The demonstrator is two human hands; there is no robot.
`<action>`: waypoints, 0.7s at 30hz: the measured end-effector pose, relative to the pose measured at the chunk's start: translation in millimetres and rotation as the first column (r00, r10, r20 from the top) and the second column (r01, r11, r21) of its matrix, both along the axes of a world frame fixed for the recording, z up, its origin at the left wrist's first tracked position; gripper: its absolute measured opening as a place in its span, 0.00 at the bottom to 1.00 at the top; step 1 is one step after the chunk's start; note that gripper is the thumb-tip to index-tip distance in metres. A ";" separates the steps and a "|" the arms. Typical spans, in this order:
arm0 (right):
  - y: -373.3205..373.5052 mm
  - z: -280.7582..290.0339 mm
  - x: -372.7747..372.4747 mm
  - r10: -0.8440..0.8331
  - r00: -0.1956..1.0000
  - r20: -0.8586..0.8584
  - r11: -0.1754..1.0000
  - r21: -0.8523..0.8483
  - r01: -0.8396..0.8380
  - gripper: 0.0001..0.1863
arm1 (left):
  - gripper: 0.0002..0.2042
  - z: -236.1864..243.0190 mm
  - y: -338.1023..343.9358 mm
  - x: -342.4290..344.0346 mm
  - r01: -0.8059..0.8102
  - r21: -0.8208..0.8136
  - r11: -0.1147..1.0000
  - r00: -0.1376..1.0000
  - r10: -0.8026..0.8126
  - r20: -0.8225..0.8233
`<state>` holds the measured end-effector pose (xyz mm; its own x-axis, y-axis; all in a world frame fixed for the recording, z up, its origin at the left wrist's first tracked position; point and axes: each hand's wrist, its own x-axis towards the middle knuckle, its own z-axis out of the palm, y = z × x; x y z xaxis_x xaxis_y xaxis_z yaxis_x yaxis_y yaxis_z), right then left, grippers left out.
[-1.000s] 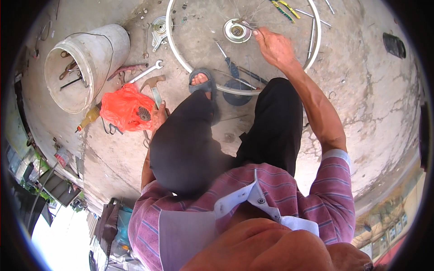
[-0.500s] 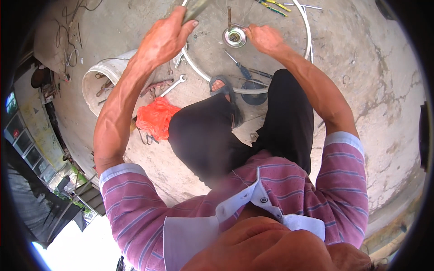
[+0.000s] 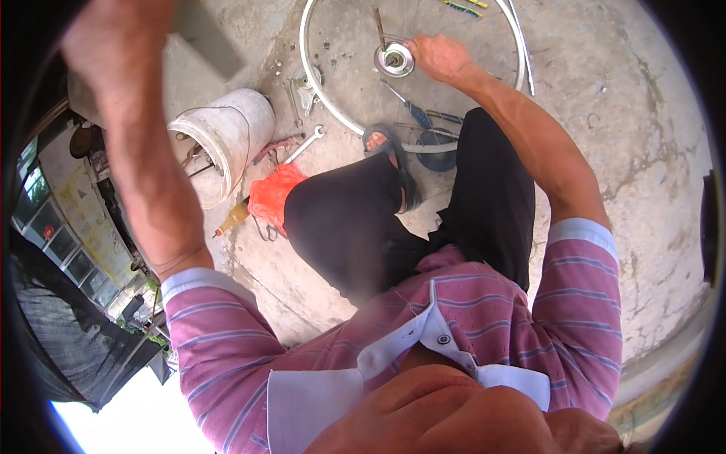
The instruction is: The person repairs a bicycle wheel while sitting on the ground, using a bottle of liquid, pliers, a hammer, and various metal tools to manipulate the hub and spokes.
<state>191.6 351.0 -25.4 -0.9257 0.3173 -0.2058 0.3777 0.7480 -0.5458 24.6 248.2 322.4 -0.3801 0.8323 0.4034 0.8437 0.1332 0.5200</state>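
My left hand (image 3: 121,53) is raised at the upper left, smeared by motion. Its fingers appear closed round a blurred, flat grey-green tool (image 3: 208,38), whose kind I cannot make out. My right hand (image 3: 446,57) is closed at the edge of a shiny wheel hub (image 3: 394,60), pinching a thin metal rod (image 3: 397,38). A rusty upright bar (image 3: 380,26) meets the hub just beside those fingertips. Around the hub lies a spoked bicycle wheel with a pale rim (image 3: 318,94), flat on the concrete floor. My sandalled foot (image 3: 389,147) is at its near edge.
A white bucket (image 3: 261,113) holding tools lies on its side at left. Near it are a wrench (image 3: 306,144), a red plastic bag (image 3: 276,193) and a yellowish tool handle (image 3: 233,219). A screwdriver (image 3: 412,110) and a dark round dish (image 3: 436,155) lie by my knee.
My left hand has swung up and left, away from the wheel, with the grey-green tool. My right hand stays at the hub. The view has shifted slightly.
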 end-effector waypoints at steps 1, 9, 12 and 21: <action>-9.5 1.8 -1.6 0.029 1.000 -0.007 0.999 -0.017 -0.029 0.26 | 0.18 -24.5 -15.0 -8.1 -0.216 -0.103 0.971 0.970 0.225 0.089; -32.3 -12.0 -2.2 0.099 0.995 -0.033 0.995 -0.030 -0.100 0.27 | 0.18 -65.5 -83.9 -28.6 -0.185 -0.778 0.600 0.888 0.442 0.130; -18.0 -7.7 -11.6 0.056 0.998 -0.027 0.997 -0.045 -0.057 0.28 | 0.17 -56.6 -81.5 -14.9 -0.150 -0.707 0.691 0.865 0.438 0.244; -13.6 -19.1 -9.6 0.051 0.993 -0.106 0.999 -0.007 -0.052 0.26 | 0.17 -82.5 -87.4 0.1 -0.142 -0.769 0.623 0.833 0.495 0.247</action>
<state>182.0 337.4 -44.5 -0.9576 0.2669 -0.1084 0.2783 0.7597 -0.5878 24.7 160.8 239.9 -0.6507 0.5744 -0.4967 0.4053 0.8158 0.4125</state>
